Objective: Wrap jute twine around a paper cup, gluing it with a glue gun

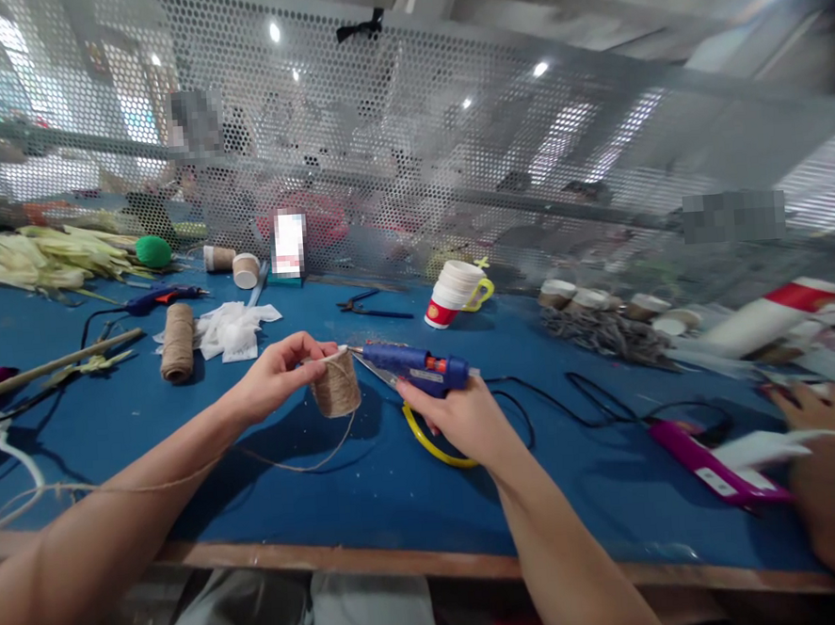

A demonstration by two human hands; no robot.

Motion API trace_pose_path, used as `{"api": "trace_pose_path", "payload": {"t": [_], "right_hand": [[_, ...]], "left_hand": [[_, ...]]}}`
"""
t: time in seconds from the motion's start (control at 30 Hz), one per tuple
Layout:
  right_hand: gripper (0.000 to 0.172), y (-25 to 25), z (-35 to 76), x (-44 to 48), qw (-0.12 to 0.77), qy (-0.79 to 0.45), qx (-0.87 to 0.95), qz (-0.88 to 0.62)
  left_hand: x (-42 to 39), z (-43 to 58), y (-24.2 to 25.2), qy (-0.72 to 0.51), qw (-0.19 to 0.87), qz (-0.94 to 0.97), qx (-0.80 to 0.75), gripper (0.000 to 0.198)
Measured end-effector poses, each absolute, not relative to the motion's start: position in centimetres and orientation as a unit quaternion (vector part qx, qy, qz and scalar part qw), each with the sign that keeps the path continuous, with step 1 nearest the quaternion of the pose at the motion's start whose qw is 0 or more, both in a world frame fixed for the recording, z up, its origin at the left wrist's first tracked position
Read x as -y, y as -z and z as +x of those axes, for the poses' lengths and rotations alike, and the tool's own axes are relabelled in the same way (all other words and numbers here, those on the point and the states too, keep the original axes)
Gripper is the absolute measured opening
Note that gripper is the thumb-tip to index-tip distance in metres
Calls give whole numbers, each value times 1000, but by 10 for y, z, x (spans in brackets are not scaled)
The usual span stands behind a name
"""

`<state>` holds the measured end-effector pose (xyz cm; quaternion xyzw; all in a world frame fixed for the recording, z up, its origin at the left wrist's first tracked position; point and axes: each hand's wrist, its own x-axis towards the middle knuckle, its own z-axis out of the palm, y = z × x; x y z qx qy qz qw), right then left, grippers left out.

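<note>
— Where is the twine-wrapped cup (337,388) sitting?
— It is hanging just above the blue desk (371,485), near the middle. The left hand (274,378) is pinching its top rim, grip pressed together.
— And the glue gun (413,365)?
— The right hand (459,418) is clasping its handle, grip wrapped tight. Its long axis is pointing left, nozzle right at the cup's rim. Loose twine (292,466) is trailing off to the near left.

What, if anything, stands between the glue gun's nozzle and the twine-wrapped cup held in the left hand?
Nothing visible. The right hand aims the glue gun with its nozzle at the top rim of the twine-wrapped cup in the left hand; the tip seems to touch it. Loose twine hangs below.
</note>
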<state>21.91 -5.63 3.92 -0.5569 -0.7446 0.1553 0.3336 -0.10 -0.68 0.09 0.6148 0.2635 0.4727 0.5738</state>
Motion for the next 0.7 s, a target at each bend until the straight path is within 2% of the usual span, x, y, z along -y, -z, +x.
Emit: {"api": "trace_pose_path", "payload": {"t": [0.23, 0.3, 0.4, 0.47, 0.6, 0.7], "right_hand": [[22, -40, 230, 41, 413, -375, 614, -558], [20, -39, 238, 26, 442, -397, 572, -566], [18, -31, 252, -1, 432, -333, 540, -641], [23, -23, 260, -18, 409, -303, 542, -669], [26, -2, 269, -39, 371, -257, 580, -678], [34, 9, 276, -45, 368, -176, 632, -659]], "left_hand": [[6, -1, -2, -492, 562, 617, -247, 16], [5, -2, -2, -494, 551, 625, -249, 15], [3, -3, -1, -498, 528, 642, -246, 14], [3, -3, -1, -496, 511, 658, -245, 12], [2, -2, -1, -490, 480, 682, -254, 12], [2, -2, -2, -488, 466, 692, -258, 11]]}}
